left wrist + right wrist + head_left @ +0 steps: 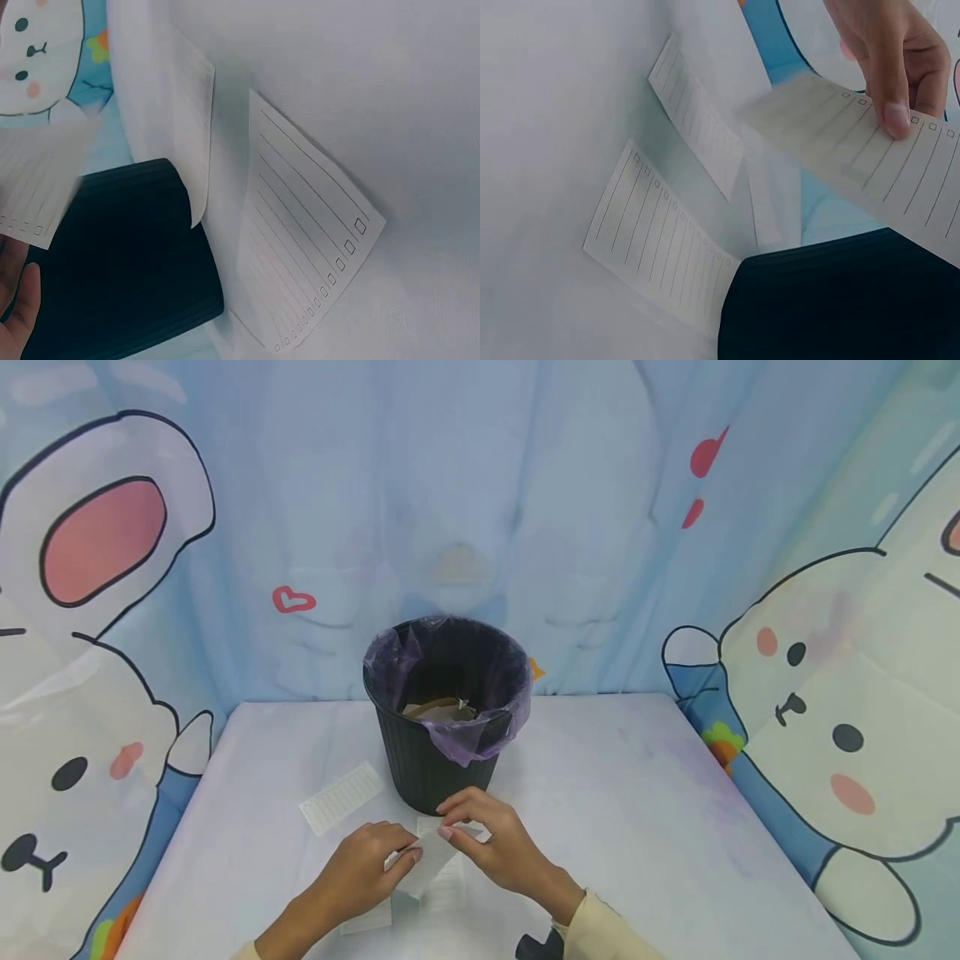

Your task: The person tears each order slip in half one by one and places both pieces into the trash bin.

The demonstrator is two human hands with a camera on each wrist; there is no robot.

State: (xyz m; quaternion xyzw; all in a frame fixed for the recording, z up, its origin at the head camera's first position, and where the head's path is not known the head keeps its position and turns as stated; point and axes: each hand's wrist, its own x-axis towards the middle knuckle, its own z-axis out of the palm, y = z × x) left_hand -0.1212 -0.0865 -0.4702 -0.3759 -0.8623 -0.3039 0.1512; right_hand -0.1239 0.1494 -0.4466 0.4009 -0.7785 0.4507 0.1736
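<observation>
A white checklist sheet, ruled with lines and small boxes, is held up between both hands. My left hand pinches its left side between thumb and fingers. At the upper right edge, my right hand grips it with thumb and fingertips. In the right wrist view a thumb presses on the printed face of the held sheet. Below the hands, another checklist sheet lies on the table close to the bin. One more sheet is partly hidden by the left hand and wrist.
Just beyond the hands stands a black ribbed bin with a purple plastic liner over its rim. Brown scraps lie inside. A further sheet rests left of the bin. A dark object shows by the right sleeve.
</observation>
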